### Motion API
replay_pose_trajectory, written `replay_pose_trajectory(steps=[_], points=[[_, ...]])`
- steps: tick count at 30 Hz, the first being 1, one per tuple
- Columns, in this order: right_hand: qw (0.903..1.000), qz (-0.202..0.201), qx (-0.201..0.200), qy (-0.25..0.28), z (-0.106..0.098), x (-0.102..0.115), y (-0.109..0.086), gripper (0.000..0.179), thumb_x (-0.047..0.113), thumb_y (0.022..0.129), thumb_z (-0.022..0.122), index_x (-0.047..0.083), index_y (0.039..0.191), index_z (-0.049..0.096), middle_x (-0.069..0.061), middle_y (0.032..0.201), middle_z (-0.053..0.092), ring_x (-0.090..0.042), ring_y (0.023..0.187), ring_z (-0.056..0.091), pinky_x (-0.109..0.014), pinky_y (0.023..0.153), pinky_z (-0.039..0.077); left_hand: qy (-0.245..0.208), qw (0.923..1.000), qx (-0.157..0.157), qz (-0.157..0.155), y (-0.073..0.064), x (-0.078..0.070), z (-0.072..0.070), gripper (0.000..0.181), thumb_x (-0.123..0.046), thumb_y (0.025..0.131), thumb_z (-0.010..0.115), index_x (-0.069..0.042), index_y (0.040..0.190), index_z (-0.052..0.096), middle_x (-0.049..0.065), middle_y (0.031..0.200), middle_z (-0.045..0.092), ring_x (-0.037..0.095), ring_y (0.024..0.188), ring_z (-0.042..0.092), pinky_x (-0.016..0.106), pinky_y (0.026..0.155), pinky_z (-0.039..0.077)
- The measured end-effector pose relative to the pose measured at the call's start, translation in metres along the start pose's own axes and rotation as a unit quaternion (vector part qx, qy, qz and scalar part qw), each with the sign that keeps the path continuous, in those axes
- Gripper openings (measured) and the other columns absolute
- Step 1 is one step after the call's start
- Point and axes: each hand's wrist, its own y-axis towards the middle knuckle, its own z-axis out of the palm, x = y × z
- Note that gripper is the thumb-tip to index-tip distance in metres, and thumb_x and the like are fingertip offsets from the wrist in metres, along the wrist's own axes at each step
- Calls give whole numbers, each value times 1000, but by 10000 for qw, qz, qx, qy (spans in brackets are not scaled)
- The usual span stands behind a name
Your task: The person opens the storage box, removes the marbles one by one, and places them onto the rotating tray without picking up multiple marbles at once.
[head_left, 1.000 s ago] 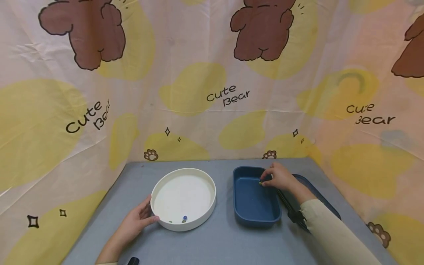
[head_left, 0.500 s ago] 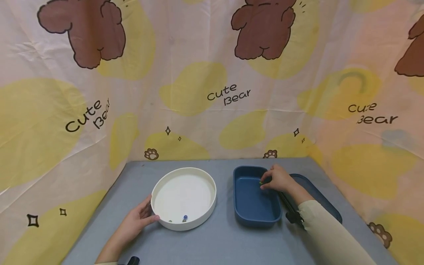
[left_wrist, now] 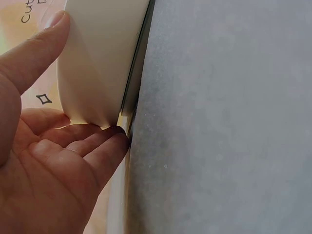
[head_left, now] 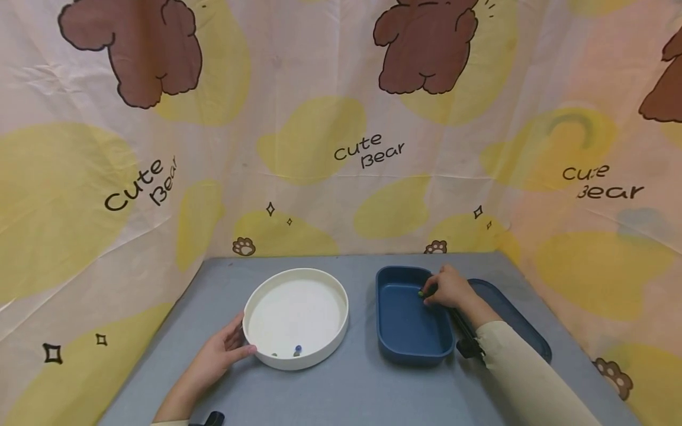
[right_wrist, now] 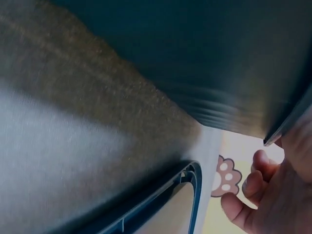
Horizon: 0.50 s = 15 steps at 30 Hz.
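A: Who holds what?

B: At lower left of the head view, a person's left hand (head_left: pixel 224 352) grips the side of a white tray (head_left: pixel 298 302), thumb up by the rim and the other fingers against the outer wall. Right of centre, the right hand (head_left: pixel 450 288) pinches a tiny green bead (head_left: pixel 421 293) between its fingertips.

A: Where exactly is that bead?

B: Against the upper right part of a blue box (head_left: pixel 407 319). Whether it touches the box cannot be told, and the right wrist view does not show it.

A: And the rest of the scene?

B: In the tray, close to the near wall, a blue bead (head_left: pixel 298 348) lies with a dark bead (head_left: pixel 296 354) touching or just beside it; a small pale bead (head_left: pixel 274 355) lies to their left. At right, a blue lid (head_left: pixel 507 312) lies partly behind the person's sleeve (head_left: pixel 524 361). All rest on a grey table (head_left: pixel 351 396) before a bear-print cloth (head_left: pixel 306 142).

A: How would such a bead handle?

B: Probably very light, hard and smooth, apt to slip or roll. A gentle pinch across its middle, thumb against forefinger, looks safest. The tray seems stiff and light, best steadied by its wall.
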Motion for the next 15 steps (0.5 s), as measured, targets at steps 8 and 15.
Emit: replay_pose_trajectory(steps=[8, 15], points=[[9993, -66, 24, -362, -3, 7, -1, 19, 27, 76, 91, 20, 92, 82, -9, 98, 59, -29, 96, 49, -50, 87, 51, 36, 10000, -14, 45, 0, 0, 1, 104, -28, 88, 82, -2, 164, 15, 23, 167, 22, 38, 152, 28, 48, 119, 33], [9983, 476, 152, -308, -5, 20, -5, 13, 18, 77, 90, 19, 84, 80, -12, 102, 55, -29, 93, 52, -48, 78, 55, 7, 10000, 30, 1, -1, 1, 0, 105, -28, 88, 82, -2, 164, 13, 25, 167, 21, 39, 152, 28, 49, 119, 34]])
